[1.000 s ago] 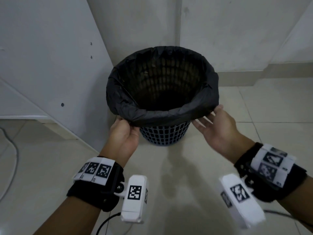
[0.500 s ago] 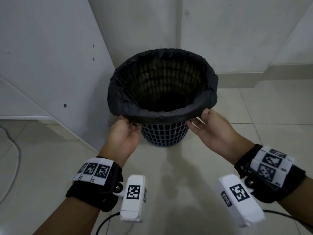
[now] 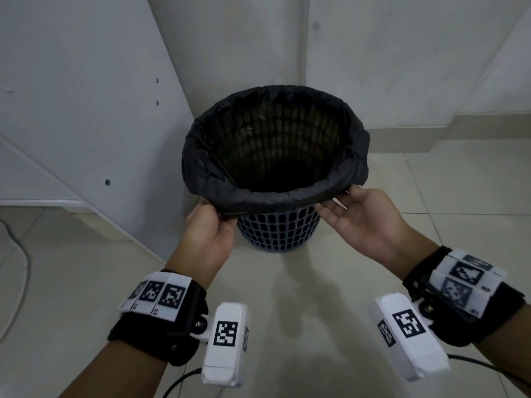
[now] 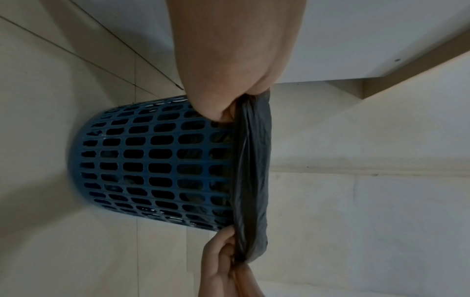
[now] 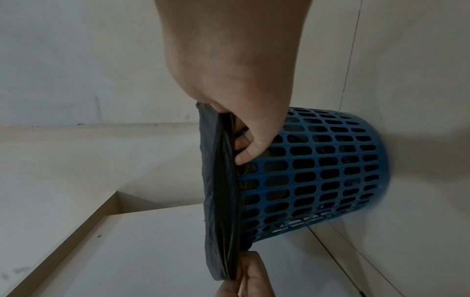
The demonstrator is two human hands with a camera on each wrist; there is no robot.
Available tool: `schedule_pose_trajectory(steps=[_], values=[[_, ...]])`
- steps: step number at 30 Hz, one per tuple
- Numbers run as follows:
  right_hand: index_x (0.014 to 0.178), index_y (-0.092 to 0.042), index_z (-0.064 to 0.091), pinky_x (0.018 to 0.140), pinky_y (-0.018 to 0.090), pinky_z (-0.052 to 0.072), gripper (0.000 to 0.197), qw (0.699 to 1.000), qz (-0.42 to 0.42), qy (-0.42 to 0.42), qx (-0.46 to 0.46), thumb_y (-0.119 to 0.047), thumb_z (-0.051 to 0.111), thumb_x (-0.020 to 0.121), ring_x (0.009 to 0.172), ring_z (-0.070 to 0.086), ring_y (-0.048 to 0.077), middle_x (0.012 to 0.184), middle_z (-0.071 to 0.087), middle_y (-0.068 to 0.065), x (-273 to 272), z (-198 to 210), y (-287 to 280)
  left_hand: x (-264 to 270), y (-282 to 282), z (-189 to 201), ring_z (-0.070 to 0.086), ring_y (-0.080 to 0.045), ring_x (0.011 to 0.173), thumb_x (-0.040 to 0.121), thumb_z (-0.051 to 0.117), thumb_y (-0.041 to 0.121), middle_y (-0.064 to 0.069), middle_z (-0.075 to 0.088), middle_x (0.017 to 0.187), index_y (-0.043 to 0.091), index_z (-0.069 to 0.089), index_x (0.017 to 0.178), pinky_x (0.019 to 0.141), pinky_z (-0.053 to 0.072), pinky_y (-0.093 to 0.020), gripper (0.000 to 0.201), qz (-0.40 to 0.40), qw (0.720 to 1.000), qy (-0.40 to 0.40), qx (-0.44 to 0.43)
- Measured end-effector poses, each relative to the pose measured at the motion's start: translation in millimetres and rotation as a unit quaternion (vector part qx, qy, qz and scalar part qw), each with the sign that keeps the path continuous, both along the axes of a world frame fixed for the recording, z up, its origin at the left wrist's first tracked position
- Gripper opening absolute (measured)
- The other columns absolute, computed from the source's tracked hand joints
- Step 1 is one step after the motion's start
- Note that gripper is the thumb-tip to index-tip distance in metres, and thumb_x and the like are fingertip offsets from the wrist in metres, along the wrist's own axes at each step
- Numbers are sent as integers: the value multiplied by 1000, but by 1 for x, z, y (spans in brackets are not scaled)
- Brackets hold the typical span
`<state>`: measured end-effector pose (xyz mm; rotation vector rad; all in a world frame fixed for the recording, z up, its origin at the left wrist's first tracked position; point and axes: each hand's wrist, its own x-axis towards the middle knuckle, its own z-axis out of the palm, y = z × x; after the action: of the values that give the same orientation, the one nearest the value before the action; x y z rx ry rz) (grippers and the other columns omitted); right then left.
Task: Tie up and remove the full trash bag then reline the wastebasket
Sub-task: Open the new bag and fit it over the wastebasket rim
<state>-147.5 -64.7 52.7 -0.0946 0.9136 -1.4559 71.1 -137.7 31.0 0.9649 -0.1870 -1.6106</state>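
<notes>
Now, what we see, line by line:

Wastebasket: we find the blue lattice wastebasket (image 3: 278, 235) upright on the tiled floor (image 3: 316, 311), in a corner just beside a white panel (image 3: 71, 110) and the wall (image 3: 402, 53).

Trash bag: the black trash bag (image 3: 275, 196) lines the basket, its edge folded outward over the whole rim as a loose cuff; through the thin plastic we make out the lattice pattern on the far inner side. We cannot tell what lies at the dark bottom.

Left hand: our left hand (image 3: 208, 239) is at the near-left part of the rim, fingers curled, thumb and fingers pinching the cuff of the bag. The left wrist view shows the black film gathered between them.

Right hand: our right hand (image 3: 365, 222) is at the near-right part of the rim, palm turned up; the fingers (image 5: 250, 152) are tucked under the folded cuff and curl round its lower edge, close against the lattice wall.

Wrists: both carry black bands with white marker blocks.

Cable: a grey cable (image 3: 20, 254) lies on the floor at far left, well apart from the basket.
</notes>
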Motion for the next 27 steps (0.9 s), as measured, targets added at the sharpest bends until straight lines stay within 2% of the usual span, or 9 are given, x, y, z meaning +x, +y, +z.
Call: schedule_pose_trajectory(steps=[3,5,7,9,13,17,19,23,27], values=[[129,-14,57,81,41,61,40,1000,-11,-5,-6,-32,27,108,109,67,26,108,75,9,3,-1,2,-3,23,0,65,-11,96,111,35,27,1,68,123,14,53,142,70,55,-21,38,29,998,-48,-8],[132,-13,54,83,40,60,42,1000,-14,4,-3,-35,28,108,108,67,25,110,72,8,4,-2,3,-11,47,-3,57,-8,74,107,38,45,6,69,109,22,56,138,67,47,-21,43,44,995,-86,0],[136,-12,51,83,39,61,41,1000,-12,15,-3,-33,29,108,108,67,24,117,69,8,4,-4,2,-21,67,-7,54,-8,72,102,48,52,6,67,104,23,63,128,67,48,-23,42,42,991,-128,-1],[136,-13,51,82,40,61,38,1000,-17,19,-5,-29,29,108,106,68,23,119,68,7,4,-3,1,-29,77,-9,56,-9,77,99,54,49,4,67,103,21,66,123,70,50,-23,39,28,989,-143,-12],[128,-12,55,82,43,61,34,999,-26,15,-11,-20,28,109,105,68,24,120,68,8,5,0,-1,-30,75,-7,56,-7,70,100,55,41,3,65,93,15,68,118,71,52,-22,34,3,989,-143,-31],[120,-12,58,82,43,59,32,999,-29,17,-11,-16,28,108,104,67,24,118,68,8,6,2,0,-24,66,-7,56,-8,72,102,54,34,1,59,87,8,59,135,73,52,-21,42,-15,991,-127,-27],[125,-11,56,81,40,58,34,999,-38,14,-8,-16,26,108,103,67,24,120,66,9,7,3,1,-22,62,-6,57,-9,75,104,51,29,1,60,90,10,57,138,74,53,-22,40,-29,993,-116,-13],[136,-10,52,83,37,58,47,998,-53,36,15,-39,29,107,100,64,21,116,63,8,20,-5,11,-24,56,-2,56,-9,72,107,42,30,2,60,89,17,61,119,73,53,-25,26,-67,993,-102,-11],[112,-5,60,81,37,61,43,995,-19,94,22,-44,46,99,83,58,19,91,59,5,42,-16,24,-26,53,3,53,-7,66,108,39,29,4,57,82,19,62,106,72,51,-26,25,-83,991,-102,-9]])
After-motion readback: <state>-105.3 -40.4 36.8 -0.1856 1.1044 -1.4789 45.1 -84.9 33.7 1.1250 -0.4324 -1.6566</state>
